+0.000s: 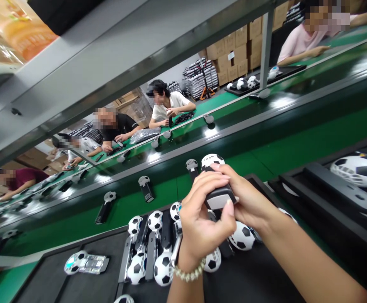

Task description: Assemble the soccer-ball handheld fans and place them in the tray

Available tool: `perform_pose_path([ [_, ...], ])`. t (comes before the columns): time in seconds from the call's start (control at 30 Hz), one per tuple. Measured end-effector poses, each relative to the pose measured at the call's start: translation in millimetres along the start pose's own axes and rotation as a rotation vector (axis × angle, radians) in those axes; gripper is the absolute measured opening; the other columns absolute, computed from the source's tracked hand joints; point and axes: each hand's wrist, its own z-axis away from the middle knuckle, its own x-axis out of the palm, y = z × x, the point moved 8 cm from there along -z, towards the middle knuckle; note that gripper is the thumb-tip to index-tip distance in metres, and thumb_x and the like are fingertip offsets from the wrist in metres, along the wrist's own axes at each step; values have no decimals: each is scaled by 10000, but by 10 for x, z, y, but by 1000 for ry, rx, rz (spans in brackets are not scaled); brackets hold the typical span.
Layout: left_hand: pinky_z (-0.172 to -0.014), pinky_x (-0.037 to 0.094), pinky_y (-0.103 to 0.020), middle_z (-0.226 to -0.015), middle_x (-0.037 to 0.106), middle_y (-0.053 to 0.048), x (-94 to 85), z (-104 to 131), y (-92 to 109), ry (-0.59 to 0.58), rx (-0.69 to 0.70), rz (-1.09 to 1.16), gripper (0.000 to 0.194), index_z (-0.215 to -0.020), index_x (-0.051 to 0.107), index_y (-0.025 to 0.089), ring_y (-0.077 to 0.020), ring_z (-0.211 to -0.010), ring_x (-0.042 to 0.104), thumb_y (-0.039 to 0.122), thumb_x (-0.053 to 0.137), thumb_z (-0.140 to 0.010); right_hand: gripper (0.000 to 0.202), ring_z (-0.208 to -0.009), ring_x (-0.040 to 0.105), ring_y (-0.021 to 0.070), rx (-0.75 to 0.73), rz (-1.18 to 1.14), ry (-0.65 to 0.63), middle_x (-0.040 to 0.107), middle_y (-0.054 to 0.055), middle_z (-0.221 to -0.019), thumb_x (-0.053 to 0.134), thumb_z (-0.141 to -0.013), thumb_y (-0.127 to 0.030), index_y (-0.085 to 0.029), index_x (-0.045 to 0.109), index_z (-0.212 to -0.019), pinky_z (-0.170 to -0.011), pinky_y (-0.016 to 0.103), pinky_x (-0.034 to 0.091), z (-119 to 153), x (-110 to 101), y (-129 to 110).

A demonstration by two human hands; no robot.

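Note:
Both my hands are wrapped round a handheld device (219, 201) with a black handle and a white-and-black soccer-ball head. My left hand (199, 214), with a beaded bracelet at its wrist, grips the handle from the left, thumb near its pale end. From the other side my right hand (249, 195) holds it, fingers closed near the ball head. Below my hands, several similar soccer-ball devices (163, 268) lie in rows in a black tray (234, 277). An opened one (85, 263) with a clear, shiny handle part lies apart on the left.
A green conveyor belt (167, 189) runs across in front, with a few handle parts (146, 189) on it. More devices (358, 170) sit in a black tray on the right. A grey metal beam (107, 54) crosses above. Other people work across the line; cartons (234, 48) stand behind.

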Motion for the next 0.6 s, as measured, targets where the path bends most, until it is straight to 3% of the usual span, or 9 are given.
perform_pose_path([
  [0.1,-914,506,-418,-1020,679,-69,12,-5,-51,-8,0,27,336,-1016,654,185,-235,-986,626,69,616,-703,209,-386,248,33,-22,-11,19,404,-60,-566,637,-802,-326,-174,534,-702,-378,164,314,-30,-39,-5],
  [0.23,-906,506,-412,-1028,680,-74,35,-4,-90,-9,9,52,336,-1019,660,179,-232,-984,623,60,619,-708,201,-369,218,30,11,-31,29,364,-62,-542,596,-826,-318,-166,541,-708,-341,160,265,-38,-59,9],
  [0.33,-904,501,-403,-1031,680,-78,44,-1,-94,-5,20,61,334,-1022,663,167,-229,-987,621,52,622,-711,206,-369,213,20,31,-35,50,429,-44,-591,568,-844,-306,-158,537,-704,-392,160,361,-33,-64,10],
  [0.43,-901,499,-396,-1028,681,-75,46,-2,-107,2,12,71,317,-1014,666,170,-225,-983,622,60,624,-720,200,-388,276,26,25,-40,67,457,-35,-613,569,-841,-290,-159,536,-693,-499,177,461,-37,-66,2],
  [0.6,-887,500,-390,-998,687,-64,46,-5,-120,21,-1,87,278,-987,673,179,-218,-961,627,73,615,-737,158,-477,426,55,-26,-63,73,470,-30,-627,606,-809,-252,-168,540,-692,-552,160,485,-40,-69,-31],
])
